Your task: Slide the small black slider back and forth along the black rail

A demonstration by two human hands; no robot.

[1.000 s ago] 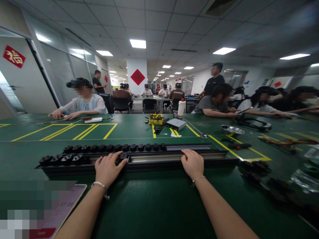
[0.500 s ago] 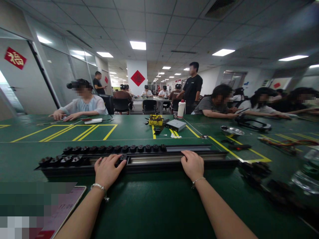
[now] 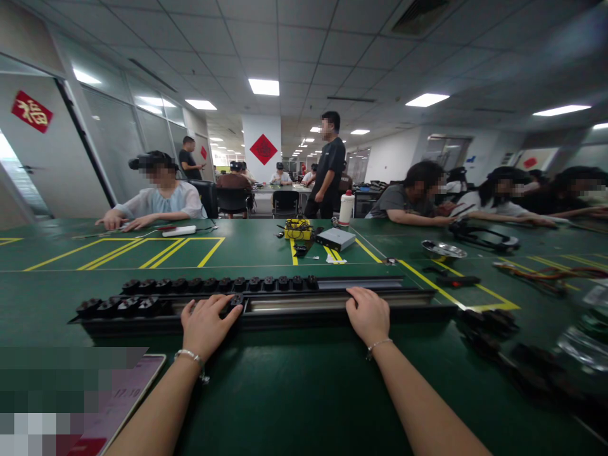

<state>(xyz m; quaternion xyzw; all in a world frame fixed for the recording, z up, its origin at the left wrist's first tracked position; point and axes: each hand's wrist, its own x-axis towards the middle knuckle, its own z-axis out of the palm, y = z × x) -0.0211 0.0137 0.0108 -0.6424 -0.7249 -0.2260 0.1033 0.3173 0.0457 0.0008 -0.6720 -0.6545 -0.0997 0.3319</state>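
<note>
Two long black rails lie side by side across the green table (image 3: 285, 392). My left hand (image 3: 206, 332) is closed round a black socket module (image 3: 237, 303) seated in the near rail (image 3: 294, 318). My right hand (image 3: 368, 315) rests on the same rail further right, its fingers curled over the edge; what they grip, if anything, is hidden. Several black modules (image 3: 128, 306) fill the near rail's left end. The far rail (image 3: 361, 283) carries a row of modules along its left and middle, with a bare channel to the right.
A phone (image 3: 137, 392) lies at the lower left. Beyond the rails stand a grey box (image 3: 335, 239), a yellow item with cables (image 3: 297, 228) and a white bottle (image 3: 346, 209). A metal bowl (image 3: 443, 249) and more black modules (image 3: 536, 373) are at the right; people sit around.
A standing person in the background has moved left. My hands and the rails hold the same positions, apart from a very slight shift of the view.
</note>
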